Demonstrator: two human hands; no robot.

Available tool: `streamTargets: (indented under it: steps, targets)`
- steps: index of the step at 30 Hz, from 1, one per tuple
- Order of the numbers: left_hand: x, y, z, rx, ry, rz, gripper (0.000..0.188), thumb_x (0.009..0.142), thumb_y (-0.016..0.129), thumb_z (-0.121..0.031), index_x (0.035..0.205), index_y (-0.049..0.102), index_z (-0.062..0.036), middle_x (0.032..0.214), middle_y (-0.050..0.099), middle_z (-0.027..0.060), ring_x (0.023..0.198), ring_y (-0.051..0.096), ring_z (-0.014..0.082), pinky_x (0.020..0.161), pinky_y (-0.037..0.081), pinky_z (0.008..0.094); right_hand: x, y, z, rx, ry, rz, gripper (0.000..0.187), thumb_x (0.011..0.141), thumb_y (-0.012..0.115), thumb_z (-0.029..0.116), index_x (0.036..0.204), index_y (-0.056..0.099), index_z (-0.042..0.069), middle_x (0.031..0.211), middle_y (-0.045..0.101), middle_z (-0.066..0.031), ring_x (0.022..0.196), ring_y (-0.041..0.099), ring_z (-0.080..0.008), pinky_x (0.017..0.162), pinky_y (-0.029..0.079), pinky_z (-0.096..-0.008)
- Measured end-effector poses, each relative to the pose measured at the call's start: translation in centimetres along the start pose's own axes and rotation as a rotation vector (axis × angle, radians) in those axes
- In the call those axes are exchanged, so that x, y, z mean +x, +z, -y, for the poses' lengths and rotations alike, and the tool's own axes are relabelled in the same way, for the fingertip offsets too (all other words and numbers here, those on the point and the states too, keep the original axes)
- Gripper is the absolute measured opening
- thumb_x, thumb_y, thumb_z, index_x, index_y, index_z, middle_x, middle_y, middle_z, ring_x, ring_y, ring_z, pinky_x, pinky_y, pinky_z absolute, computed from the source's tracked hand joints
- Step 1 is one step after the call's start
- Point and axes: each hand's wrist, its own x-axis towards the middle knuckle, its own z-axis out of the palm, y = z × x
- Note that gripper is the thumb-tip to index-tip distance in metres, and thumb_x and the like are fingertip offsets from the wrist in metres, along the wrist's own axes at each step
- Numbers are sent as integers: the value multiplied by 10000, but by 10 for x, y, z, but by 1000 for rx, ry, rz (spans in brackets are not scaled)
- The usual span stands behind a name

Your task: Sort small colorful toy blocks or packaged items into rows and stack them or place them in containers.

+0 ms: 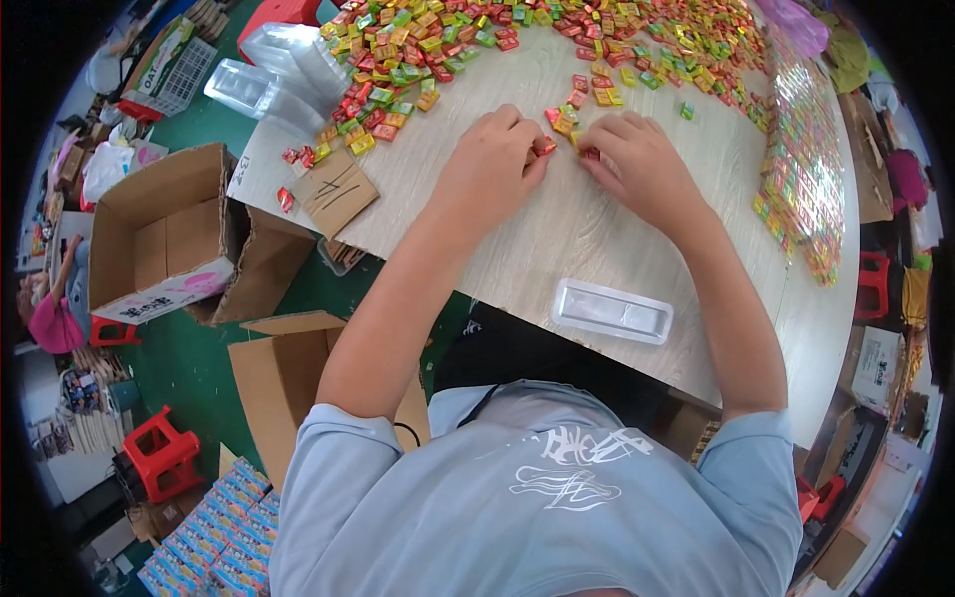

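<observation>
My left hand (497, 164) is closed in a pinch over the table, with a small red wrapped candy (546, 147) at its fingertips. Just to the right, my right hand (637, 164) curls its fingers round another red candy (591, 154), mostly hidden by them. Between the hands lie a few yellow and orange candies (564, 121), forming a short trail with red ones toward the far side. A clear plastic tray (612, 310) rests near the table's front edge, below my right hand, and no candies show in it.
Loose candies (408, 50) spread across the table's far side. Packed rows of them (801, 164) stand at the right. Stacked clear trays (288, 75) and a cardboard piece (335, 192) are at the left. Open cartons (164, 234) and a red stool (161, 453) stand on the floor.
</observation>
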Motion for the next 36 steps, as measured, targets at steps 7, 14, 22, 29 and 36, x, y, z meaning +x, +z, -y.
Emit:
streamTargets:
  steps: [7,14,22,29,36]
  targets:
    - [1,-3,-5,-121,35,80,239,848,777,-91,1060,678,-41,1062,634,141,1030,648,355,904,543,449,-15,-20,3,93,47,65,293,883,749,71,1166,673,73,1120,699,-95,1079,632,-317,993,489,-433]
    - [1,-3,0,-117,54,132,238,860,783,-106,1065,683,-39,1078,642,145,1050,650,357,918,539,457,-6,-9,5,79,-13,68,299,886,737,55,1178,671,54,1109,697,-125,1098,638,-334,986,498,-436]
    - [1,-7,-4,-203,-45,186,240,856,824,-159,1006,685,-33,1020,646,141,978,661,350,868,552,438,-12,-7,12,215,57,98,217,923,716,52,1129,653,28,1136,652,-139,1042,661,-357,898,551,-423]
    - [1,-9,-3,-211,7,241,266,841,868,-158,942,673,-7,974,642,120,856,663,279,762,551,380,-17,-3,24,219,150,79,149,929,721,57,1039,627,22,1062,633,-142,955,669,-348,838,552,-417]
    - [1,-9,-6,-255,-10,247,388,804,902,-211,1026,653,-13,913,614,104,825,631,260,744,541,378,-22,-4,27,308,145,71,166,912,739,46,1020,617,15,1015,628,-141,919,673,-331,818,557,-409]
